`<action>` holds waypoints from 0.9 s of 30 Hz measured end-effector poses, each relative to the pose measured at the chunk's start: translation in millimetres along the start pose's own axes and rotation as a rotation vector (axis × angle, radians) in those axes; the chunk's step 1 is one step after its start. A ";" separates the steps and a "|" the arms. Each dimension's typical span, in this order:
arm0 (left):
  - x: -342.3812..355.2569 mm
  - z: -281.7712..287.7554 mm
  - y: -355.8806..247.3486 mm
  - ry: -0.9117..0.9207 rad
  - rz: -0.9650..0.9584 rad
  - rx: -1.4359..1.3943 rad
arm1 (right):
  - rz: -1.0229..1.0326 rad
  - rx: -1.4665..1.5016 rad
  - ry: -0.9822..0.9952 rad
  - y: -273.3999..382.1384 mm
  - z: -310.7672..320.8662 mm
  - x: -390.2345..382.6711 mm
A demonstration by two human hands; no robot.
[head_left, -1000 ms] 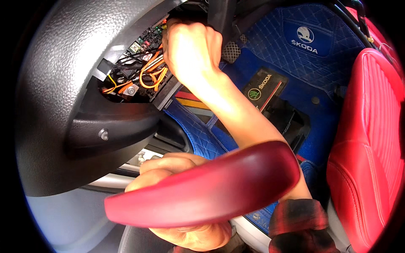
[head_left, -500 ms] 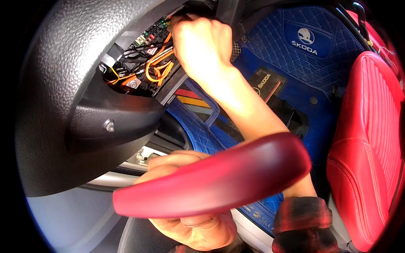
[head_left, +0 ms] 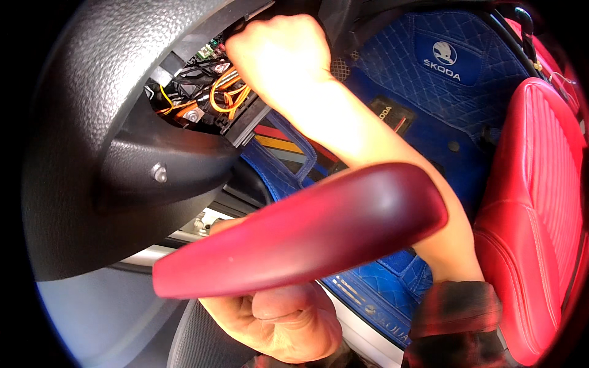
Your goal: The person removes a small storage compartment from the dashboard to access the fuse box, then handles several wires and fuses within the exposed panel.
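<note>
My left hand is closed around a long, smooth, curved red piece. The piece has a darker, rounded right end, and its exact kind cannot be made out. It hides most of my left fingers and crosses in front of my right forearm. My right hand is bent into a fist at the upper end of an open fuse box in the dashboard. Its fingertips are hidden in there, so whatever they grip does not show. Below that hand, looped orange wires hang among black cables and connectors.
A black textured dashboard panel curves along the left, with a small round fastener low on it. The red seat stands at the right. Blue quilted floor mats lie beyond my right arm. The pale door sill runs below.
My right hand has shifted slightly up and left, covering more of the fuse box. The red piece has risen and tilted more, hiding more of my left fingers.
</note>
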State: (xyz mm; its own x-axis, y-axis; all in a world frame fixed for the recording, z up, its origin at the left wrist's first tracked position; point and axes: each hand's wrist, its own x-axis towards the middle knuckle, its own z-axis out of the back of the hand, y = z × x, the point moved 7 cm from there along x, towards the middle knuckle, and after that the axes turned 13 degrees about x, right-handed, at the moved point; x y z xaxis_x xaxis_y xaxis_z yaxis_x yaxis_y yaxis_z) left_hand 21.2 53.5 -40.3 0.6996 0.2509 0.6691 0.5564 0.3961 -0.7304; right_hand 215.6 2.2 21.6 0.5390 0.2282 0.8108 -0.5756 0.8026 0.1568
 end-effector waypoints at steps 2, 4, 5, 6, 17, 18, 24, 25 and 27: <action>-0.7 1.2 1.7 0.037 -0.031 -0.051 | 0.049 -0.039 0.084 0.8 -3.2 1.4; -2.5 -2.3 0.0 0.025 -0.054 -0.026 | 0.093 -0.038 0.163 2.3 -4.6 3.0; -4.8 -4.3 1.2 -0.005 -0.050 0.006 | 0.111 -0.040 0.209 2.6 -6.2 3.6; -4.3 -3.2 0.9 -0.002 -0.048 -0.020 | 0.122 -0.070 0.262 3.2 -6.4 3.2; -3.5 -5.6 1.7 -0.045 0.026 0.009 | -0.008 0.316 0.108 -33.8 6.4 17.4; -3.5 -5.2 1.1 -0.029 0.032 0.000 | -0.044 0.395 0.088 -35.9 7.9 18.1; -4.4 -4.1 3.7 -0.078 -0.020 -0.104 | -0.106 0.602 -0.044 -42.7 13.6 17.1; -3.9 -5.1 4.0 -0.065 -0.031 -0.122 | -0.144 0.626 -0.058 -45.6 12.4 17.6; -2.0 -5.0 4.0 -0.026 -0.054 -0.139 | -0.184 0.663 -0.041 -46.9 11.9 17.3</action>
State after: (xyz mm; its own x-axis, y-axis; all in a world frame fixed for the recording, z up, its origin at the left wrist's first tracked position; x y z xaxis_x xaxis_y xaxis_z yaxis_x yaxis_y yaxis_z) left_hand 24.2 50.1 -45.3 0.6565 0.2559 0.7096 0.6506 0.2840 -0.7043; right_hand 244.6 -38.0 35.0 0.6478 0.0893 0.7565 -0.7386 0.3166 0.5951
